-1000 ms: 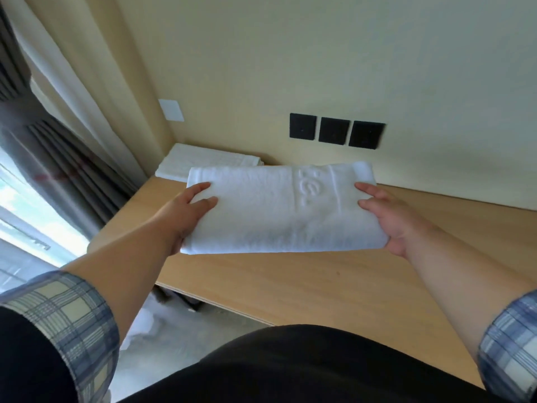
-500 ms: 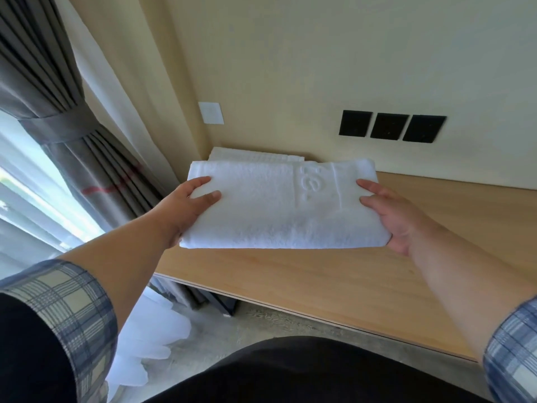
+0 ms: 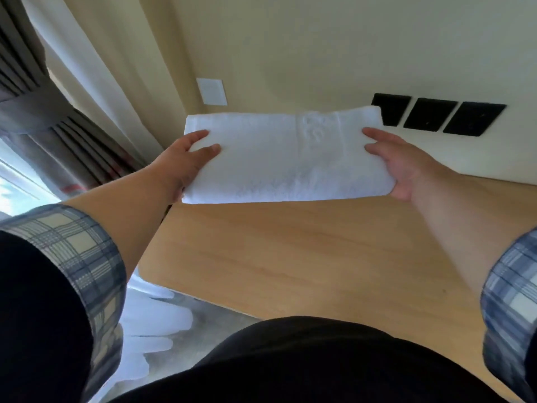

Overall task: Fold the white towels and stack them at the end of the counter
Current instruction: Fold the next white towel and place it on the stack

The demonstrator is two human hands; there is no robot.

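Evidently to keep its folds flat for stacking, the left hand [image 3: 186, 161] and right hand [image 3: 402, 167] each grip a short end of the folded white towel [image 3: 290, 164], holding it level above the far left end of the counter [image 3: 290, 257].

It looks like a hotel or guest room. A pale wooden counter [image 3: 290, 257] runs along a plain cream wall [image 3: 319, 39] fitted with three square black sockets [image 3: 429, 114] and a white switch plate [image 3: 211, 91]. Grey pleated curtains [image 3: 72, 141] are tied back beside a bright window [image 3: 14, 181], and the white terry towel [image 3: 284, 158] bears an embossed logo.
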